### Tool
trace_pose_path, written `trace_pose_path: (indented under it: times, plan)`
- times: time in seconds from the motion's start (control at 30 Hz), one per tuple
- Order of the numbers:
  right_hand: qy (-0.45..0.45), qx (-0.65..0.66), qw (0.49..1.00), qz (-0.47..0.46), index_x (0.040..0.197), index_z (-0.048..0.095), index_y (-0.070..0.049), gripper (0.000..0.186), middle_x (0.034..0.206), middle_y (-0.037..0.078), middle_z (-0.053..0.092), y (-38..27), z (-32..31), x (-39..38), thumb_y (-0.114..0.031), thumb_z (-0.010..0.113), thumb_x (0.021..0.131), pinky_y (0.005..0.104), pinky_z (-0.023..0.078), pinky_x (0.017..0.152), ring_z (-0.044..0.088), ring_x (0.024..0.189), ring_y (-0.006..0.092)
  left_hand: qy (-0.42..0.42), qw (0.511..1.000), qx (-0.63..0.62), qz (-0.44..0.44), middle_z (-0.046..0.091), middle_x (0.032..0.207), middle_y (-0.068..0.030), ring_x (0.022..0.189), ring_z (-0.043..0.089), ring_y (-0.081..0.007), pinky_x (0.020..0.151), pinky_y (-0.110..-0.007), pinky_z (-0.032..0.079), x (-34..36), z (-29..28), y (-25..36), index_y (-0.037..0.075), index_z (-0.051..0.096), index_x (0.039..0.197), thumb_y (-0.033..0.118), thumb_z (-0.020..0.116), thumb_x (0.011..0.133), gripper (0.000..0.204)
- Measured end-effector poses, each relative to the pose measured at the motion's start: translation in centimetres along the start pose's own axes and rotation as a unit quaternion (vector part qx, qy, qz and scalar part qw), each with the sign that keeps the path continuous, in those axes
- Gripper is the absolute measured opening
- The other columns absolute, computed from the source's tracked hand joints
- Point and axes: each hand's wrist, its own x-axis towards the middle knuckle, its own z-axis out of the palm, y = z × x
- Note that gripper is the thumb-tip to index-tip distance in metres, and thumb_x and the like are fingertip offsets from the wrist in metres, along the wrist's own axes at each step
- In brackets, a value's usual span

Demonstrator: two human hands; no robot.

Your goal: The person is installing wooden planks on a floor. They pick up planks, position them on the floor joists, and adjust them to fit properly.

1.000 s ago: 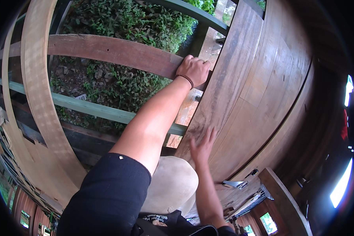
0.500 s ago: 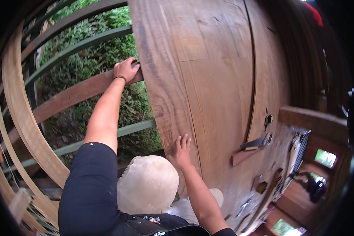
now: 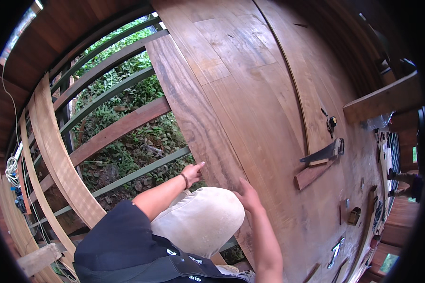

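Observation:
A long wooden plank point(image 3: 186, 106) with dark wavy grain lies beside the other floorboards point(image 3: 250, 118), across the joists. My left hand point(image 3: 191, 172) is at its left edge, a finger or thumb lying over the top face and the other fingers partly hidden at the side. On the opposite side, near the seam with the adjoining board, my right hand point(image 3: 248, 197) rests with fingers apart, partly covered by my knee point(image 3: 208, 214) in light trousers. Just left of the plank runs a reddish-brown joist point(image 3: 123, 127); a green bar point(image 3: 146, 170) passes below my left hand.
Open gaps between the joists show plants point(image 3: 113, 155) below. A handsaw point(image 3: 318, 154) and a wooden offcut point(image 3: 311, 177) lie on the boards at right, near a tape measure point(image 3: 332, 122). Loose long boards point(image 3: 56, 137) stretch along the left. A thick beam point(image 3: 382, 99) juts in at right.
My left hand has come back from the joist to the plank's near left edge. The right hand has shifted toward the seam on the plank's right. My view has turned and tilted.

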Motion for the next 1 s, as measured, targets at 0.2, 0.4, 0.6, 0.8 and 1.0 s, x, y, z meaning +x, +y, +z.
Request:
trace_pose_path:
  times: [0.2,0.4,0.6,0.8,1.0]
  plan:
    - [0.0,-0.151,0.982,0.114,0.142,0.05,-0.003,0.068,0.141,0.022,0.054,13.5,-8.2,-14.8,-0.031,0.073,0.084,0.0409,0.04,0.112,0.05,0.133,0.0344,-0.025,0.999,0.004,0.025,0.068,0.11,-0.0076,0.101,0.067,-0.0266,0.092,-0.05,0.053,0.3,-1.2,-2.5,0.006,0.058,0.118,0.018,0.064,0.098,0.024]
    - [-0.042,-0.115,0.983,0.135,0.145,0.046,-0.003,0.088,0.141,0.023,0.053,14.2,-6.2,-25.1,-0.04,0.084,0.074,0.042,0.042,0.11,0.051,0.131,0.0367,0.028,0.997,0.004,0.077,0.07,0.107,-0.0118,0.092,0.071,-0.0276,0.081,-0.047,0.06,-4.0,-2.1,-1.5,0.002,0.061,0.115,0.017,0.065,0.096,0.024]
    - [-0.078,-0.095,0.992,0.025,0.139,0.049,-0.002,0.085,0.134,0.025,0.056,8.2,-2.8,-26.9,-0.039,0.085,0.071,0.0449,0.045,0.104,0.055,0.124,0.039,0.087,0.952,0.193,0.222,0.072,0.099,-0.0171,0.087,0.073,-0.0286,0.073,-0.044,0.061,-11.1,8.1,4.4,-0.005,0.066,0.106,0.027,0.071,0.09,0.036]
    - [0.147,-0.177,0.973,0.035,0.093,0.057,-0.005,0.015,0.087,0.022,0.068,10.9,-2.4,-24.5,-0.014,0.066,0.085,0.0515,0.053,0.071,0.066,0.079,0.043,0.232,0.863,0.336,0.298,0.066,0.112,-0.0301,0.109,0.064,-0.0438,0.096,-0.046,0.051,-8.2,14.7,6.6,-0.007,0.055,0.114,0.047,0.075,0.079,0.068]
    - [0.229,-0.136,0.962,0.058,0.093,0.058,-0.005,0.016,0.083,0.022,0.068,11.8,-3.4,-23.8,-0.016,0.067,0.086,0.0525,0.051,0.071,0.065,0.08,0.0448,0.143,0.9,0.258,0.32,0.044,0.141,-0.0368,0.131,0.049,-0.0434,0.11,-0.044,0.041,-4.5,17.2,5.5,-0.013,0.031,0.139,0.037,0.074,0.078,0.089]
